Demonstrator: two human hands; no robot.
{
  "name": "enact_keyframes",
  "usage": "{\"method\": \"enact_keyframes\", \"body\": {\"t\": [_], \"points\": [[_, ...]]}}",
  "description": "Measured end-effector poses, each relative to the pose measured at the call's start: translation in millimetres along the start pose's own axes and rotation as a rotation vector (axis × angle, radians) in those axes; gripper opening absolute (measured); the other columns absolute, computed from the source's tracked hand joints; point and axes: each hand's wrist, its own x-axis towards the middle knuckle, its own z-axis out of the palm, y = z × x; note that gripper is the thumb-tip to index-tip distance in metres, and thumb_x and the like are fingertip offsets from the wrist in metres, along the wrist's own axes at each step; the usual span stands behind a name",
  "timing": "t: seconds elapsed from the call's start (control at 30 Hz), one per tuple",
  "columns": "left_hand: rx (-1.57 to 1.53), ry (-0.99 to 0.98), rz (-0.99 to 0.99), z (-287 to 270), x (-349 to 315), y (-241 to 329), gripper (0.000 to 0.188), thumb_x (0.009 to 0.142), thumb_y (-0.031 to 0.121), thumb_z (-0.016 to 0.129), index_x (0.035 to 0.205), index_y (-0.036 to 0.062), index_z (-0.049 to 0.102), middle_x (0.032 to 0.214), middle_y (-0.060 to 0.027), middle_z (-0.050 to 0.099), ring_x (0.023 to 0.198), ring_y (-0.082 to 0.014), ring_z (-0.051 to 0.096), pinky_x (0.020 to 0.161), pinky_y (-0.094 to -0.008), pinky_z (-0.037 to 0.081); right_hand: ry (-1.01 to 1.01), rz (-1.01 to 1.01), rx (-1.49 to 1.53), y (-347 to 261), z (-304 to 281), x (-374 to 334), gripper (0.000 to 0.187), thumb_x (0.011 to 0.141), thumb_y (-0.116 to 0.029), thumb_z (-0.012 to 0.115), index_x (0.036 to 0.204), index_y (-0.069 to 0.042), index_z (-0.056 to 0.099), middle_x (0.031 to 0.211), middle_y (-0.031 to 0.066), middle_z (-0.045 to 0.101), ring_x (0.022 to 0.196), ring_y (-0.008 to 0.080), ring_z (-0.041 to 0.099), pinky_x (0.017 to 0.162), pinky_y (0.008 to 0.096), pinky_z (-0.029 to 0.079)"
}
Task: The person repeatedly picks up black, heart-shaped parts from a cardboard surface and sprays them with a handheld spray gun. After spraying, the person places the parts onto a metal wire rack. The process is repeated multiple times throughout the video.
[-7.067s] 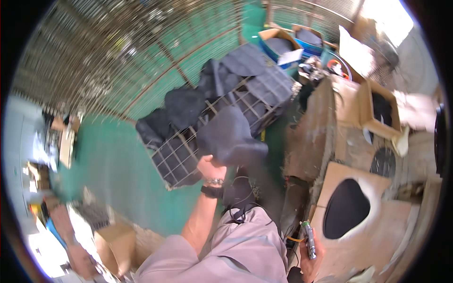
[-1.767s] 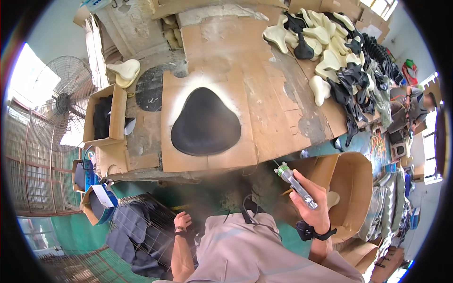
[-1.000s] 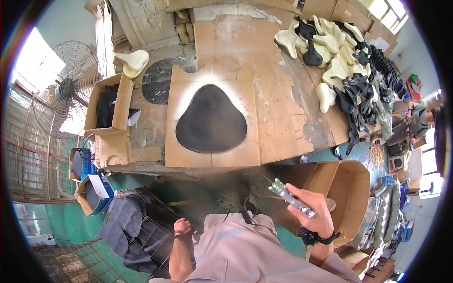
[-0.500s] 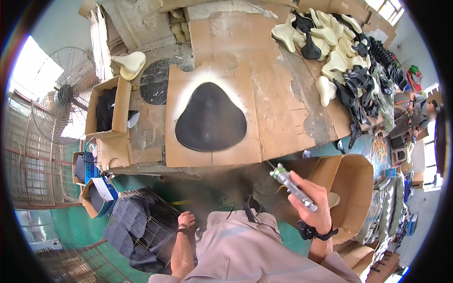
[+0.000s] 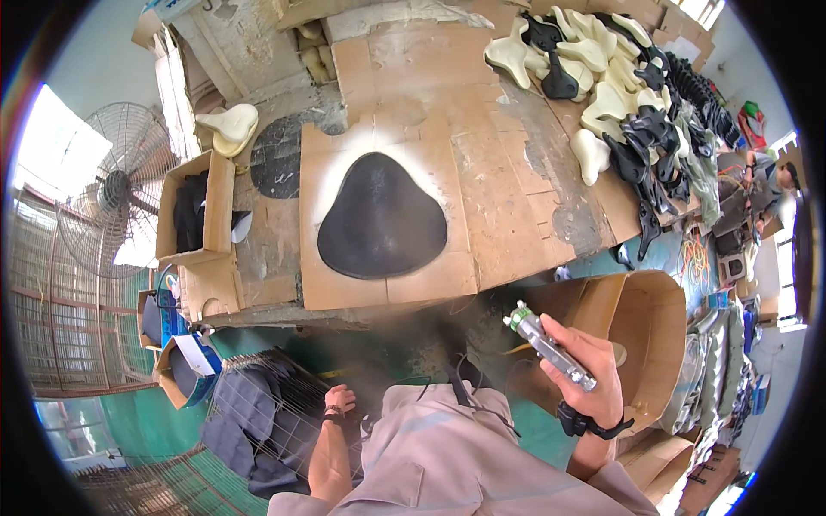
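Observation:
My right hand (image 5: 587,365) is closed round a silver spray gun (image 5: 551,348) with a green ring near its nozzle. It is beyond the table's front edge, right of my apron. My left hand (image 5: 340,398) hangs low beside the apron, fingers curled in, and nothing shows in it. Beside it stands a wire rack (image 5: 297,413) with dark grey sheet pieces (image 5: 241,396). Ahead, a black rounded-triangular saddle cover piece (image 5: 383,219) lies flat on a cardboard sheet (image 5: 344,295). A whitish sprayed edge surrounds its upper part.
Cream and black bicycle saddle parts (image 5: 594,56) pile up at the table's far right. A carton (image 5: 658,344) stands open near my right hand. At left are a box of black pieces (image 5: 219,211), cream saddle pads (image 5: 231,127) and a fan (image 5: 116,185). Another person (image 5: 764,185) is at far right.
My right hand has moved slightly right and nearer to me with the spray gun, away from the table edge. The left hand and the black piece stay about where they were.

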Motion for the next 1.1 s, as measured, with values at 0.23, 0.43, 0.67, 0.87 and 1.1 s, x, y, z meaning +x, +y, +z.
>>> {"method": "enact_keyframes", "body": {"t": [0.23,0.43,0.67,0.87,1.1], "points": [[-0.06,-0.101,0.153,16.0,10.2,54.6,0.029,0.091,0.007,0.054,0.12,0.0039,0.058,0.092,-0.0132,0.068,0.075,-0.0248,0.067,0.06,-0.0373,0.055,0.118,0.047,0.067,26.6,-0.6,-5.8,0.051,0.076,0.002,0.069,0.126,0.001,0.06,0.095,0.0175,0.069,0.077,0.0295,0.066,0.072,0.0308,0.051],[-0.073,-0.109,0.5,57.7,-2.1,132.7,0.026,0.09,0.007,0.061,0.116,0.0057,0.061,0.093,-0.0058,0.068,0.077,-0.0149,0.065,0.062,-0.0285,0.055,-0.072,0.131,0.167,30.9,6.1,-27.5,0.05,0.077,0.002,0.071,0.126,0.0,0.06,0.097,0.0181,0.069,0.08,0.0293,0.067,0.074,0.0311,0.051],[0.024,0.117,0.888,137.6,22.7,247.5,0.019,0.086,0.011,0.063,0.105,0.0088,0.065,0.081,-0.0042,0.064,0.074,-0.0166,0.062,0.067,-0.0306,0.052,0.035,0.139,0.178,22.2,25.8,-25.8,0.052,0.077,0.002,0.07,0.128,0.0,0.059,0.091,0.0178,0.067,0.076,0.0275,0.065,0.071,0.0312,0.05],[0.584,0.573,0.877,184.9,21.9,304.9,0.025,0.078,0.022,0.075,0.1,0.016,0.066,0.092,-0.0082,0.064,0.091,-0.0282,0.062,0.081,-0.0427,0.051,0.057,0.255,0.141,38.6,4.1,-54.9,0.052,0.074,-0.001,0.072,0.125,0.004,0.06,0.093,0.0183,0.069,0.079,0.0274,0.068,0.074,0.0304,0.052],[0.707,0.653,0.889,205.2,-11.3,324.8,0.032,0.075,0.015,0.075,0.105,0.0161,0.063,0.101,-0.0099,0.061,0.094,-0.0297,0.063,0.08,-0.0431,0.052,0.161,0.26,0.127,53.2,-3.2,-61.2,0.05,0.077,-0.002,0.073,0.125,0.002,0.061,0.083,0.0139,0.066,0.067,0.0235,0.061,0.064,0.0304,0.049]]}}
